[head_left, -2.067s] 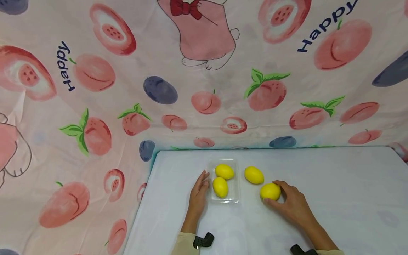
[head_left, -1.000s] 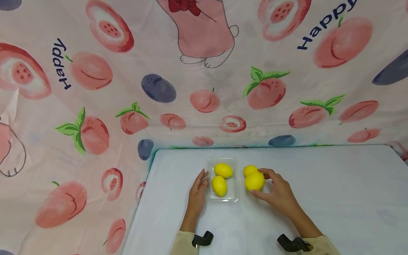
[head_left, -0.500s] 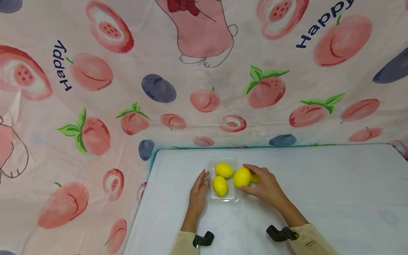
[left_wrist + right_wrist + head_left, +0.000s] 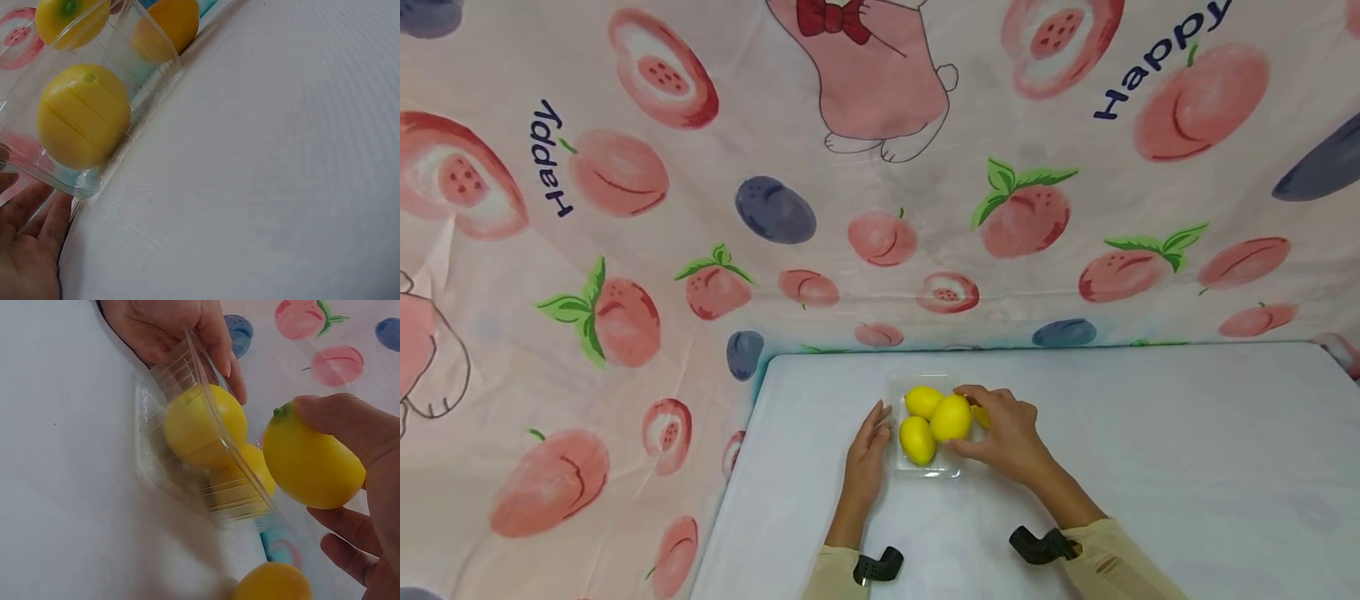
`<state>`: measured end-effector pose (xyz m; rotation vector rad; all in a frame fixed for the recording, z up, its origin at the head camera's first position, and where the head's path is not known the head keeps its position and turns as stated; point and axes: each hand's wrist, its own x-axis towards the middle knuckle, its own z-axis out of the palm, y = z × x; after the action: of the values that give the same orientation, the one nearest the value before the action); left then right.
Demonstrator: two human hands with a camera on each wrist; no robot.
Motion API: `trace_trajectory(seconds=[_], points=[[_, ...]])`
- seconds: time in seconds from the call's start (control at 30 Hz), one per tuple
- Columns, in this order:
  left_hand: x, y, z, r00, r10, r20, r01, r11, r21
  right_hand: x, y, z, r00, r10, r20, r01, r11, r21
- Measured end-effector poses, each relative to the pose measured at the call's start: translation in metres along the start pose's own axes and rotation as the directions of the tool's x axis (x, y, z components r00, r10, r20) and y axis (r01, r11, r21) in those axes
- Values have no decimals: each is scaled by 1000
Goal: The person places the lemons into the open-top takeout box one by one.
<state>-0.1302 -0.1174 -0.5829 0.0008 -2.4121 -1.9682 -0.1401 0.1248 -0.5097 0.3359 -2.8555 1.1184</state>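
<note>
My right hand (image 4: 1007, 433) pinches a lemon (image 4: 951, 418) between thumb and fingers, above the right side of a clear plastic tray (image 4: 925, 471). In the right wrist view this held lemon (image 4: 312, 459) shows its green stem end and hangs higher than the tray's rim. Two lemons lie inside the tray, a rear lemon (image 4: 922, 402) and a front lemon (image 4: 917, 440). Against the tray's left side rests my left hand (image 4: 867, 454), its fingers fairly straight; the left wrist view shows the fingers (image 4: 55, 222) by the tray's corner.
Another lemon (image 4: 981, 415) lies on the white table (image 4: 1187, 467) right of the tray, mostly hidden behind my right hand. A fruit-printed cloth (image 4: 880, 183) hangs behind the table and along its left side. Each wrist wears a black camera mount (image 4: 880, 567).
My right hand has picked up the nearer lemon from the table and carried it left, past the other loose lemon, to over the tray. My left hand has stayed at the tray's side.
</note>
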Motion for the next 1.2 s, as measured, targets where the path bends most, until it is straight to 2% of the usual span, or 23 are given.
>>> trace_trajectory(seconds=[0.13, 0.23, 0.4, 0.57, 0.7, 0.97, 1.2], points=[[-1, 5, 2, 1000, -23, -12, 23, 1000, 18, 4, -2, 3, 1000, -8, 22, 9, 999, -46], [-5, 18, 1, 1000, -30, -4, 30, 999, 12, 5, -3, 5, 999, -10, 42, 14, 996, -88], [-10, 33, -2, 1000, -1, 17, 1, 1000, -1, 6, -4, 9, 998, -29, 48, 35, 990, -134], [-5, 19, -1, 999, -33, 12, 32, 999, 26, 7, -4, 14, 996, -75, 44, 82, 979, -188], [-1, 7, 1, 1000, -29, -5, 29, 999, 31, 7, -3, 16, 993, -106, 44, 113, 968, -226], [-1, 3, 0, 1000, 16, 1, -16, 999, 28, 5, 1, 19, 990, -144, 3, 142, 972, -190], [-1, 6, -1, 1000, -21, 1, 21, 999, 41, 6, 1, 25, 980, -177, -88, 164, 976, -141]])
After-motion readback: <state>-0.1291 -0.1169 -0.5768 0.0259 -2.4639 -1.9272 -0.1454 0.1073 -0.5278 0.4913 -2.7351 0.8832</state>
